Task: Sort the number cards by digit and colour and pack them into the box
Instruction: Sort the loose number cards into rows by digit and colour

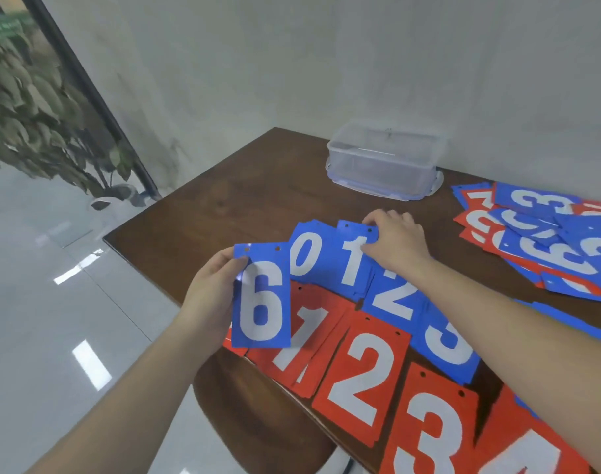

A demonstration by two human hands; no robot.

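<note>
My left hand (213, 289) holds a blue 6 card (262, 299) upright by its left edge, above the table's near left corner. My right hand (395, 239) pinches the top right corner of the blue 1 card (352, 260), which lies on its pile. Blue piles run in a row: 0 (304, 256), 1, 2 (393, 297) and 3 (446, 340). Red piles lie in front: 1 (304, 340), 2 (362, 381), 3 (429, 432) and 4 (531, 453). The clear plastic box (384, 162) stands empty at the back of the table.
A loose heap of mixed red and blue cards (538, 237) lies at the right back of the brown table (224, 206). A wall runs behind the box. A chair seat (244, 401) sits under the near table edge. A plant (29, 107) stands at the far left.
</note>
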